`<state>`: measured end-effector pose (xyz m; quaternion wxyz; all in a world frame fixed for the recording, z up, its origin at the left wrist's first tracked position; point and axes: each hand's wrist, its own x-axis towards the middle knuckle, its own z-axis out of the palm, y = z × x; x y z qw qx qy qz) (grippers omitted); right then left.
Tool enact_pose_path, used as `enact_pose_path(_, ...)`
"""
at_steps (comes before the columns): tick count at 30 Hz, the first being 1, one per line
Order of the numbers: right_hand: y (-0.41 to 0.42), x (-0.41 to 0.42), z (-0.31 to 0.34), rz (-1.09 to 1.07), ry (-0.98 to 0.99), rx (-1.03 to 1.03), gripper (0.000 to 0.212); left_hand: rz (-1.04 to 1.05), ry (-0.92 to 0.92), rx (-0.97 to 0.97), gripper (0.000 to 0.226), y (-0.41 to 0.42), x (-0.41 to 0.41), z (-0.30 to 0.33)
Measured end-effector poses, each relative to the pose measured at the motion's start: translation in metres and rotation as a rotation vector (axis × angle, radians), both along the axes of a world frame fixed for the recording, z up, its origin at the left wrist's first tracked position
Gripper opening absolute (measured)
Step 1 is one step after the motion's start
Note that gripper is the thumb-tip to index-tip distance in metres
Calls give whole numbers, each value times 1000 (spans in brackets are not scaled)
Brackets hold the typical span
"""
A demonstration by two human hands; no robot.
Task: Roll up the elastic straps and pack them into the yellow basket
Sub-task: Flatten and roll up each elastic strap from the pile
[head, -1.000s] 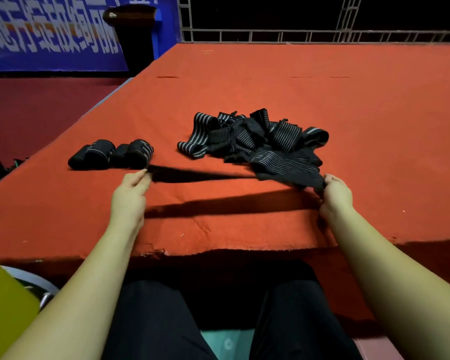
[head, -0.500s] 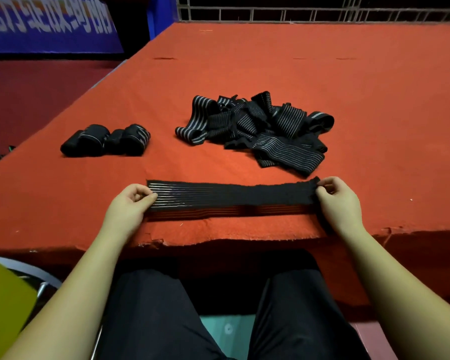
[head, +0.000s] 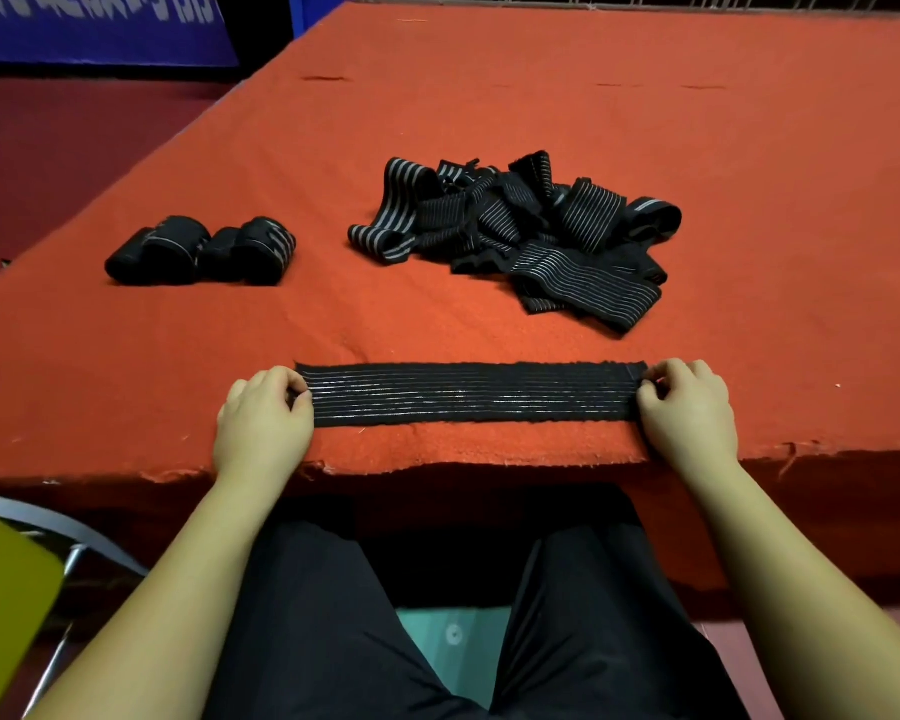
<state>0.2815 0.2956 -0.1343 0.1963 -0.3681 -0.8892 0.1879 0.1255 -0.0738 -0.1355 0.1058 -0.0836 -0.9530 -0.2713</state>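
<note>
I see one black elastic strap with thin grey lengthwise stripes [head: 471,393] lying flat and stretched out near the front edge of the orange felt-covered table [head: 645,122]. Left hand [head: 263,420]: fingers curled, pinching the strap's left end. Right hand [head: 687,410]: fingers curled, pinching the right end. Behind the strap, a loose heap of unrolled black striped straps [head: 520,228] sits well apart from it. To the left, a row of rolled black straps [head: 201,250] lies on the felt. A yellow object [head: 1,605], cropped at lower left; I cannot tell whether it is the basket.
</note>
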Motion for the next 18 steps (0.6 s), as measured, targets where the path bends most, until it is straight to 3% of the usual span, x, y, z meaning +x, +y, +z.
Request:
enact_pose_path(7, 8, -8, 13, 40, -52, -41, 22, 42, 25, 36, 12, 15, 5, 16)
enact_pose_path(11, 14, -28, 28, 93, 43, 18, 18, -156, 102, 199, 9, 59, 4, 44)
enact_pose_path(14, 22, -55, 34, 166, 45, 82, 25, -329, -81, 274, 7, 107, -5, 63)
enact_pose_path(18, 41, -81, 31, 194, 41, 83, 53, -342, -425, 405, 9, 169, -33, 70)
